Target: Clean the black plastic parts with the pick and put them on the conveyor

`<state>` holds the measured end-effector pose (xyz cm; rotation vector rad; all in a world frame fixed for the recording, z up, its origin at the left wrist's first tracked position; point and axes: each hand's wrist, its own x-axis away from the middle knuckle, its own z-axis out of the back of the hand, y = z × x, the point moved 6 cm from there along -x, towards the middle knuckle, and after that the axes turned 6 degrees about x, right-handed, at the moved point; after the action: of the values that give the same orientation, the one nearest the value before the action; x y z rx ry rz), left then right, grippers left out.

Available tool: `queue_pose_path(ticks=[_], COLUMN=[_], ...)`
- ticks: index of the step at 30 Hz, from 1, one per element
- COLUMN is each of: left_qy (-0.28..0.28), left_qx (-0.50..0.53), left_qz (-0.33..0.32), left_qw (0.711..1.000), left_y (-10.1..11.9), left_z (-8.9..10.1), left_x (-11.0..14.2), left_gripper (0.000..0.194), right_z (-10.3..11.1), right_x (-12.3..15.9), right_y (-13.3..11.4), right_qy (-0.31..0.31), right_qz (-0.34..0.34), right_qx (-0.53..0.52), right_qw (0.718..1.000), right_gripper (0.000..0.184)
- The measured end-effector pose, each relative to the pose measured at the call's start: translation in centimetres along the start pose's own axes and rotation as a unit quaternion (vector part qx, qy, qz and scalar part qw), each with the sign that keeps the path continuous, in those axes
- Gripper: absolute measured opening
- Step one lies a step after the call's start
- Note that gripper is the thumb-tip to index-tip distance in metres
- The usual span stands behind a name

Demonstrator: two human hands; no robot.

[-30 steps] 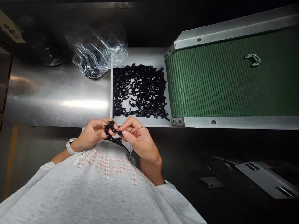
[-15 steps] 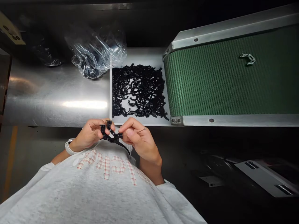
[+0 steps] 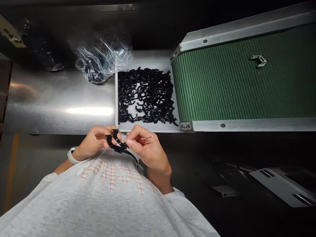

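Black curved piece held by two hands just off the bench's near edge.
The left hand [image 3: 95,141] pinches the glossy, knobbly black piece [image 3: 119,148], whose two prongs stick up; whether it is one part or two is unclear. The right hand [image 3: 150,149] pinches one thin stick [image 3: 145,139], fingertips at the piece's right end. At the right of the bench [image 3: 49,105], one white tray [image 3: 117,98] holds black parts [image 3: 158,89] too heaped to count; a clear bag [image 3: 106,56] overlaps its far left corner.

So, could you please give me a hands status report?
Left hand holding black parts. Right hand at them, gripping thin stick. Nothing visibly blocking either hand.
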<state>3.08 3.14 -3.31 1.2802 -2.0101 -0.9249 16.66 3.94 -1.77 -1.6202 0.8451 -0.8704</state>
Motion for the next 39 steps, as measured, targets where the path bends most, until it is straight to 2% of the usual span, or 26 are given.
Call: queue_pose_path(ticks=[4,7,11,16,22,26,33,39], left_qy=[-0.027,-0.019,-0.005,0.02,0.049,0.055,0.077,0.094], left_qx=[0.003,0.011,0.024,0.046,0.054,0.05,0.021,0.032], left_qz=[0.007,-0.004,-0.013,-0.003,0.01,0.015,0.04,0.064], left_qw=[1.0,1.0,1.0,0.999,0.997,0.997,0.996,0.993], left_y=[0.0,0.2,0.3,0.1,0.1,0.4,0.0,-0.7], left_z=[-0.2,-0.2,-0.2,0.1,0.1,-0.1,0.3,0.4], left_x=[0.0,0.0,0.0,-0.1,-0.4,-0.5,-0.6,-0.9], left_gripper=[0.035,0.033,0.032,0.036,0.035,0.031,0.035,0.036], right_z=[-0.1,-0.2,0.0,0.2,0.2,0.3,0.5,0.6], right_x=[-0.2,-0.3,-0.3,0.6,1.2,0.9,0.4,0.2], right_y=[0.1,0.3,0.2,-0.5,-1.4,-1.6,-1.6,-1.3], right_qy=[0.021,0.024,0.032,0.04,0.054,0.06,0.049,0.077], right_qz=[-0.018,-0.034,-0.014,0.038,0.052,0.075,0.056,0.032], right_qx=[-0.073,-0.123,-0.136,-0.071,0.054,0.078,0.13,0.132], right_qw=[0.997,0.992,0.99,0.996,0.996,0.992,0.989,0.988], right_gripper=[0.041,0.032,0.027,0.023,0.011,0.002,0.01,0.022])
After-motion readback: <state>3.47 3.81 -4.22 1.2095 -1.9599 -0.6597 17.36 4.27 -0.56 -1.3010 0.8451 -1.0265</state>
